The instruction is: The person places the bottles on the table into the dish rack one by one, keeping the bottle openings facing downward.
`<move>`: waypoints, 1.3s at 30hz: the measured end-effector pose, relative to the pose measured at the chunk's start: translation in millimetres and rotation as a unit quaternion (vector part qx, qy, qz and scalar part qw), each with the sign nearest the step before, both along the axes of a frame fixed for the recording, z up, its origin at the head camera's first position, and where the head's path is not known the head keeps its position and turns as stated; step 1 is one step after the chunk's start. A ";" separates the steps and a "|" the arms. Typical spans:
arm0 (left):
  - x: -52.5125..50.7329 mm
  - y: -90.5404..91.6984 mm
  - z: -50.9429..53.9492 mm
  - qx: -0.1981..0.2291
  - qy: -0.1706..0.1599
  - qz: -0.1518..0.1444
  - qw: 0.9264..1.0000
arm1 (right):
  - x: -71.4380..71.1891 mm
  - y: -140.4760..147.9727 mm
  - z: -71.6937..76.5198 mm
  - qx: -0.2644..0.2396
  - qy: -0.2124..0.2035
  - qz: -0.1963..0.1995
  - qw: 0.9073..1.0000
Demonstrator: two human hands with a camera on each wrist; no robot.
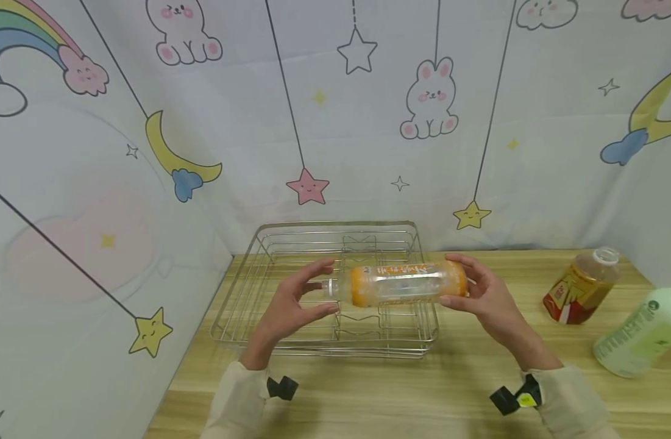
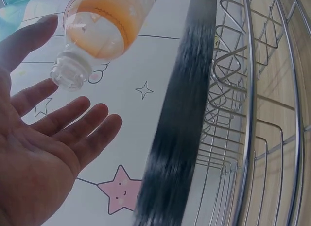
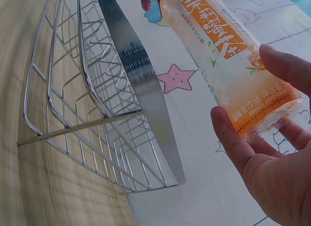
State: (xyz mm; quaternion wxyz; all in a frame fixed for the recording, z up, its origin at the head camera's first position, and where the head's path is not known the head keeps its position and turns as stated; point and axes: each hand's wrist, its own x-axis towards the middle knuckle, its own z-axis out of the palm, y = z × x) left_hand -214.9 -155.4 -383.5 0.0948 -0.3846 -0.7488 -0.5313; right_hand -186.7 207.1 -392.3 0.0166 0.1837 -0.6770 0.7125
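Observation:
A clear bottle with an orange label (image 1: 406, 284) lies sideways in the air above a wire rack (image 1: 335, 349), its uncapped mouth toward the left. My right hand (image 1: 491, 305) grips its base end; in the right wrist view the fingers and thumb of that hand (image 3: 272, 172) curl round the bottom of the bottle (image 3: 233, 65). Around the bottle's neck my left hand (image 1: 291, 305) is spread, thumb and fingers apart. The left wrist view has this hand (image 2: 48, 138) with extended fingers beside the bottle mouth (image 2: 70, 70), not closed on it.
On the wooden table (image 1: 379, 402), to the right, stand a bottle with reddish-brown contents (image 1: 579, 286) and a pale green bottle (image 1: 639, 335), both tilted in view. Behind the rack hangs a white cloth (image 1: 368, 152) printed with stars, moons and rabbits.

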 end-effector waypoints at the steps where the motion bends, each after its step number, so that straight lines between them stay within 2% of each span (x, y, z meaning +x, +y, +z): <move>1: 0.0 -2.2 -0.1 0.001 0.002 0.000 1.000 | 0.0 1.3 0.4 0.001 -0.002 -0.001 1.000; 6: 1.5 -13.5 0.8 0.009 0.005 0.004 1.000 | -1.7 7.5 2.5 0.007 -0.006 -0.007 1.000; 19: 5.9 -43.1 -3.1 -0.013 -0.001 0.063 0.998 | -7.7 21.2 8.3 0.013 0.007 -0.022 1.000; 25: 10.4 -56.0 -3.8 -0.017 0.010 0.082 0.996 | -9.2 25.5 10.6 0.017 0.009 -0.027 0.999; 32: 14.3 -70.8 -7.2 -0.022 0.000 0.116 0.993 | -14.5 32.0 15.4 0.021 0.009 -0.033 0.999; 39: 19.1 -89.2 -10.7 -0.024 0.008 0.142 0.990 | -22.0 38.8 23.7 0.018 0.029 -0.028 0.999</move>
